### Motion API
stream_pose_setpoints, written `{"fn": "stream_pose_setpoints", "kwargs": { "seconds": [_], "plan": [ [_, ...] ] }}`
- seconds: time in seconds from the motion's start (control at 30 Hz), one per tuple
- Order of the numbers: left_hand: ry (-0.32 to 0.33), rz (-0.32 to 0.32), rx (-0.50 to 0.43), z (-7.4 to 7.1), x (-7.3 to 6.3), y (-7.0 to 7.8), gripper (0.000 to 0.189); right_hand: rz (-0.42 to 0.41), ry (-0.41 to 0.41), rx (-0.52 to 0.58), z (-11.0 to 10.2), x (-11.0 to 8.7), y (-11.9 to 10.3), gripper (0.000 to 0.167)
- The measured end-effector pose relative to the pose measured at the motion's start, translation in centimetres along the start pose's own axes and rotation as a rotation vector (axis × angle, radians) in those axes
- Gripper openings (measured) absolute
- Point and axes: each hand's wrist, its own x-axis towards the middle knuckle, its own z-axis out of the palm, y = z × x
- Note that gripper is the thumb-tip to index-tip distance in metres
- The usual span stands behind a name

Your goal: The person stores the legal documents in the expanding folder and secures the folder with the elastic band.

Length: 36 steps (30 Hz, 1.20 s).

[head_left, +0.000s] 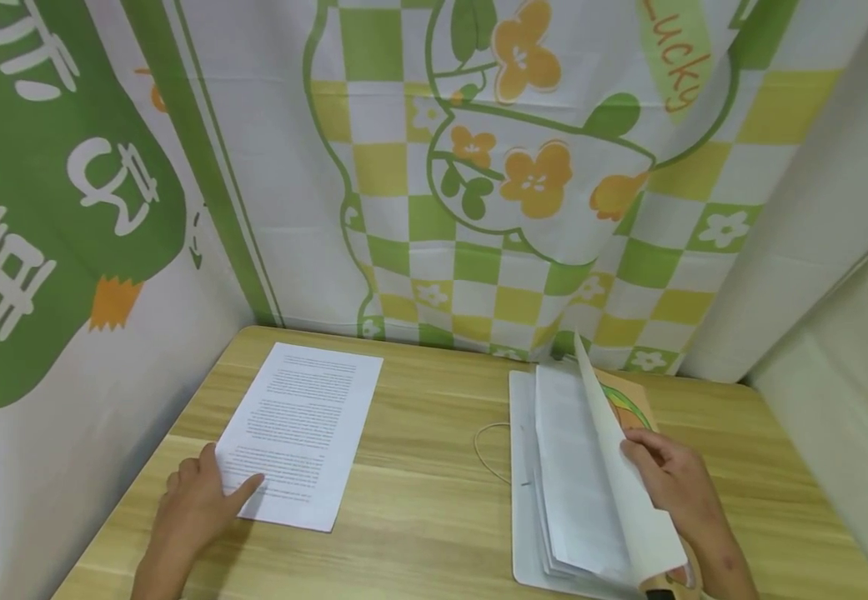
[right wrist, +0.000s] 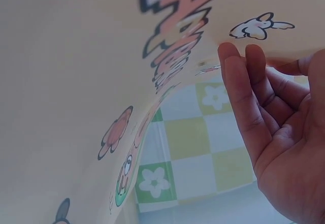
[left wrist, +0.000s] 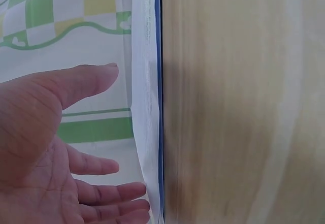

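Note:
A stack of printed sheets (head_left: 302, 433) lies on the left of the table, and the left wrist view shows a thin blue layer under its white edge. My left hand (head_left: 193, 504) is at its near left corner, thumb spread over the text, fingers loosely extended along the side. To the right, a pale grey folder (head_left: 525, 533) holds white papers (head_left: 576, 475). My right hand (head_left: 677, 479) pinches its lifted cover (head_left: 617, 450), cream inside, with cartoon figures and lettering outside. In the right wrist view the cover (right wrist: 76, 82) curves beside my fingers.
A thin looped cord (head_left: 479, 450) sticks out from the folder's left side onto the wooden table (head_left: 418, 500). Behind the table hangs a checked, flowered curtain (head_left: 434, 275). White and green fabric (head_left: 103, 400) stands close on the left, and a pale wall (head_left: 839, 400) on the right.

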Motion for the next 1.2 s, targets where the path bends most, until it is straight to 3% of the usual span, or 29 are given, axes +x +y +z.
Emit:
{"fn": "stream_pose_setpoints", "kwargs": {
  "seconds": [0.7,1.03,1.2],
  "plan": [
    [-0.009,-0.042,-0.008,0.0,0.3,-0.6,0.101,-0.026,-0.001,0.022,0.0,0.1,-0.3,0.039],
    [-0.09,-0.046,-0.082,-0.2,1.1,-1.1,0.107,-0.02,-0.017,0.023,0.0,0.2,-0.1,0.04],
    [-0.1,-0.027,-0.1,-0.3,1.4,-1.4,0.104,-0.022,-0.002,0.022,-0.1,0.1,-0.2,0.039]
  ]
}}
